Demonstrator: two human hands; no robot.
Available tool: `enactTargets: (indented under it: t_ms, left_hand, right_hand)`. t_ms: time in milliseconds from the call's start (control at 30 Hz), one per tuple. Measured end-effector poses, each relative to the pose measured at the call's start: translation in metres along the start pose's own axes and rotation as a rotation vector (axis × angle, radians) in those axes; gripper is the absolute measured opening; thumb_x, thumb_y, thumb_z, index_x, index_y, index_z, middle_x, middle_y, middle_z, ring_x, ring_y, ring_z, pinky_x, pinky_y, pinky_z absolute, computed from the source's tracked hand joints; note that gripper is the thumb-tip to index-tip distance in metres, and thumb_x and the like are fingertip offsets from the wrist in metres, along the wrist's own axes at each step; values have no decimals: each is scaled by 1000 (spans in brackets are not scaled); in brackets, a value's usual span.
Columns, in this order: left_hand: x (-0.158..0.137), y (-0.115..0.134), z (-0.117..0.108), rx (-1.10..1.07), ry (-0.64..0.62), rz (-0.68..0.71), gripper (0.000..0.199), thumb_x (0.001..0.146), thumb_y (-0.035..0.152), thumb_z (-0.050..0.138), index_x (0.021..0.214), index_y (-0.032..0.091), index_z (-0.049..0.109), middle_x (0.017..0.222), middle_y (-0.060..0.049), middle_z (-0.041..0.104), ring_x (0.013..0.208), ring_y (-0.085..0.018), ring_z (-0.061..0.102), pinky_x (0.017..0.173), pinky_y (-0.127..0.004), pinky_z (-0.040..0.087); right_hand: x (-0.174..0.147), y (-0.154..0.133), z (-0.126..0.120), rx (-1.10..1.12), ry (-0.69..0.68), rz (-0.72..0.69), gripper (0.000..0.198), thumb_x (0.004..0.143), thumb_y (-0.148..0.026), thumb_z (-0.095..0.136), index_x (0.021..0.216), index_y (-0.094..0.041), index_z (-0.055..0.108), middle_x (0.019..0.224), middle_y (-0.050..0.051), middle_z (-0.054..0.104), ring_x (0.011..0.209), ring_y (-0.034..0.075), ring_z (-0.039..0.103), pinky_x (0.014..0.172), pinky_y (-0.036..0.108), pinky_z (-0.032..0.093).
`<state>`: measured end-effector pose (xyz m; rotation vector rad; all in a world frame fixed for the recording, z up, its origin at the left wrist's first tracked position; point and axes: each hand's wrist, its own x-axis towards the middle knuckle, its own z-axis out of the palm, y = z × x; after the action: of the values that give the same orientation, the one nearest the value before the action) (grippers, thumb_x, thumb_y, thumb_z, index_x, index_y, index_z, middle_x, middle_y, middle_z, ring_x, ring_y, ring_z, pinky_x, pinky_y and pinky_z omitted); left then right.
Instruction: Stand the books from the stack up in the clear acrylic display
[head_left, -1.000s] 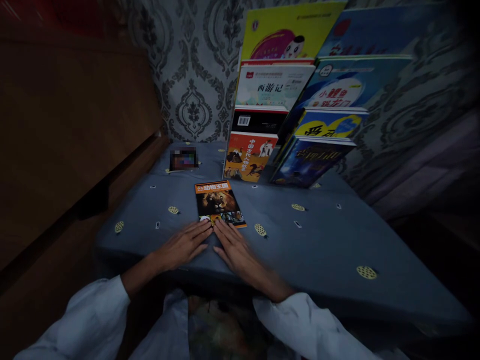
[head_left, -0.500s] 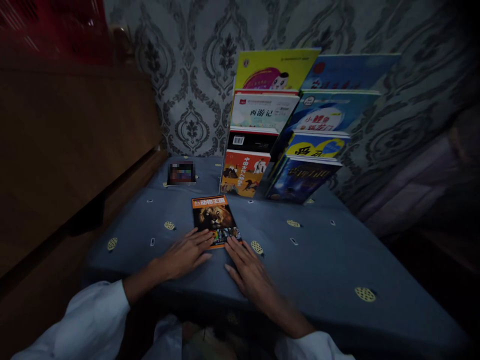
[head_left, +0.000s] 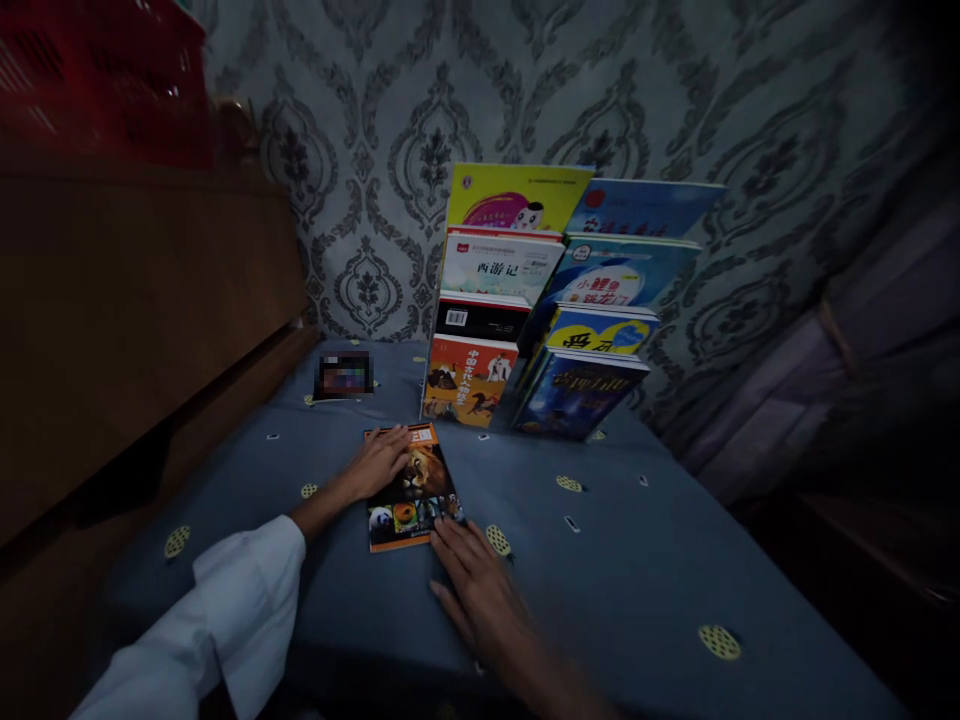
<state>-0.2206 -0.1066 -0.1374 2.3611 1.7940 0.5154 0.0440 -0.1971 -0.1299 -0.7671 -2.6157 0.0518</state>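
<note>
A book (head_left: 421, 478) with a lion on its cover lies face up on the table, with smaller animal pictures along its lower part. My left hand (head_left: 377, 463) rests flat across the book's upper left, fingers stretched out, covering some of the title. At the lower right corner of the cover, the fingertips of my right hand (head_left: 476, 580) touch the book, its fingers extended and thumb apart. Neither hand is closed around anything.
Behind the book stand tiered books, among them an orange one (head_left: 469, 382) and a dark blue one (head_left: 581, 398). A small blurred-out item (head_left: 343, 376) sits at the back left. Wooden furniture (head_left: 142, 320) borders the left side; patterned wallpaper (head_left: 367, 285) rises behind.
My left hand has moved up the book from its bottom edge to its upper left. The right hand stays at the lower right corner. The whole view has shifted, with things appearing lower.
</note>
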Motion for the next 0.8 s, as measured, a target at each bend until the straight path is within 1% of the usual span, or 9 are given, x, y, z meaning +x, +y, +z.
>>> enactTargets:
  t_ms: [67,167,200,233,333,433,533,633,800]
  left_hand:
    - [-3,1,4,15,40,-21,46,101,33,39,146,22,45,155,-11,40,147,-23,33,120,-53,20]
    - [-6,5,5,32,71,-61,44,102,34,40,143,24,49,155,-10,41,148,-24,32,120,-56,19]
    - [-7,6,4,32,73,-69,44,101,34,41,143,23,49,155,-10,41,148,-25,32,120,-55,19]
    - [-7,7,3,31,72,-74,44,101,33,41,143,23,49,155,-10,41,147,-24,33,120,-54,20]
    - [-7,9,0,34,73,-89,46,98,27,43,144,18,48,154,-11,43,147,-23,34,121,-51,22]
    - [-6,9,-1,53,80,-106,48,96,24,43,143,15,48,153,-13,45,145,-23,37,120,-48,24]
    - [-6,8,0,63,96,-108,49,96,28,43,144,15,47,152,-13,46,144,-23,39,120,-47,26]
    - [-6,9,1,65,102,-110,50,97,30,41,145,15,45,152,-13,47,145,-23,38,120,-47,25]
    - [-8,12,-2,63,81,-129,49,98,32,41,144,16,47,153,-11,45,146,-24,35,121,-49,23]
  right_hand:
    - [14,2,-11,33,-49,12,37,95,-25,55,131,-18,62,132,12,66,124,27,59,112,49,44]
    - [46,12,-19,108,-146,24,29,97,-26,51,120,-19,67,114,10,73,111,26,65,103,46,50]
    - [59,17,-17,133,-159,23,31,98,-25,49,123,-18,65,116,11,72,113,25,65,102,44,51]
    - [72,23,-13,151,-152,23,35,98,-24,47,129,-17,62,123,13,69,119,25,62,105,44,48]
    - [108,43,9,196,-181,-12,50,97,-19,41,146,-12,44,147,17,52,138,25,47,114,46,40]
    - [135,62,31,203,-202,2,54,95,-18,38,149,-11,40,154,18,44,144,24,39,118,49,33]
    - [148,77,40,186,-217,1,51,97,-18,35,146,-11,45,152,18,45,145,23,38,121,50,26]
    - [149,83,43,168,-192,10,49,98,-21,34,145,-13,47,152,16,46,145,21,37,121,49,23]
    - [143,81,48,123,-134,168,49,99,-28,39,144,-13,48,155,16,42,144,24,38,120,50,26]
